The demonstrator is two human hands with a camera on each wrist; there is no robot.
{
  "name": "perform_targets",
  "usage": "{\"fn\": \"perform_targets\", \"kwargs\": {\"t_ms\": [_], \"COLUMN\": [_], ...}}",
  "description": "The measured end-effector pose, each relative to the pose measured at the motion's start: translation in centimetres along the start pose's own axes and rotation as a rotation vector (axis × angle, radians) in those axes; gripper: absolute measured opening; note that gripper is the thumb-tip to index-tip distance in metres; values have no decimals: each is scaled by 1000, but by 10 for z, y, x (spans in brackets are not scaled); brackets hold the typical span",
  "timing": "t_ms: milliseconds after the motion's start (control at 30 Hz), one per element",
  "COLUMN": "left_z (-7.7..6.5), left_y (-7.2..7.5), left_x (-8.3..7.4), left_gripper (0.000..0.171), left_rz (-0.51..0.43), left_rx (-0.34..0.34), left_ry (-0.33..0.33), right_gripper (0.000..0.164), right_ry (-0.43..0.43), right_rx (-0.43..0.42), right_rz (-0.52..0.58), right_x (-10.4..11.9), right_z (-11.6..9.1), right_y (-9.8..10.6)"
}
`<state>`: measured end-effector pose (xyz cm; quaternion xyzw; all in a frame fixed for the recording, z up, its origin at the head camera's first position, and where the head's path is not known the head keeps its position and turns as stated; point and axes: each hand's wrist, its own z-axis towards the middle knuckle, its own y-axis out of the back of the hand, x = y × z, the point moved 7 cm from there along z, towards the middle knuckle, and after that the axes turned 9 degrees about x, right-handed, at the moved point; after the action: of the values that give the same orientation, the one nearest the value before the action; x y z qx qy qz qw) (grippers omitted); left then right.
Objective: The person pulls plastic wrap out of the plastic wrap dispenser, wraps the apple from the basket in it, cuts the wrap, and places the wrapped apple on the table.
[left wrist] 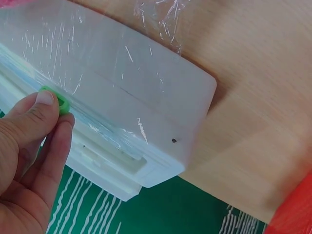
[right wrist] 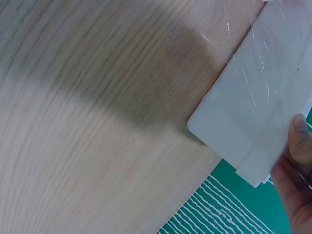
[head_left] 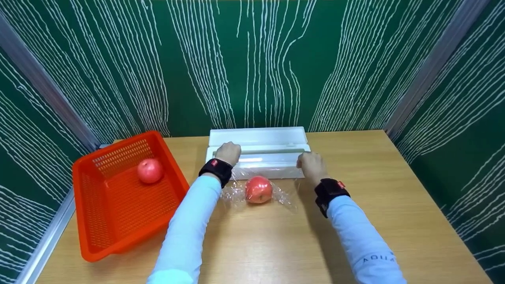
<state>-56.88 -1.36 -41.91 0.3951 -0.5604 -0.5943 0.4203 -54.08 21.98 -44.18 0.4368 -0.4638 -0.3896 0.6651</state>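
A white cling film box (head_left: 258, 137) lies on the table with its lid folded back. Clear film (head_left: 282, 193) runs from the box's front toward me, and a red apple (head_left: 259, 190) sits amid its crumpled end. My left hand (head_left: 229, 153) pinches a small green slide cutter (left wrist: 62, 101) between thumb and fingers at the box's edge. At the opposite end, my right hand (head_left: 312, 167) grips the box, its thumb (right wrist: 298, 129) on the edge. How far the film passes under the apple cannot be told.
To the left stands an orange plastic basket (head_left: 114, 244) with another reddish fruit (head_left: 150, 170) inside. Green panels with white streaks (head_left: 272, 79) rise behind the wooden table (head_left: 272, 252) and along both sides.
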Motion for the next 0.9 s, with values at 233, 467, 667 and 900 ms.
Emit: {"fn": "perform_targets", "kwargs": {"t_ms": [233,467,667,900], "left_z": [-5,48,67,23], "left_y": [6,-64,-96,-32], "left_x": [3,35,54,30], "left_gripper": [11,8,9,11], "left_rz": [-45,59,81,16], "left_rx": [110,-66,-154,-58], "left_ry": [28,-62,-91,-41], "right_gripper": [5,6,5,4], "right_ry": [-10,-41,-8,1], "right_rx": [16,45,16,9], "right_rz": [7,20,3,2], "right_x": [0,-2,0,0], "right_z": [1,1,0,0], "right_y": [-1,-2,-1,-1]}}
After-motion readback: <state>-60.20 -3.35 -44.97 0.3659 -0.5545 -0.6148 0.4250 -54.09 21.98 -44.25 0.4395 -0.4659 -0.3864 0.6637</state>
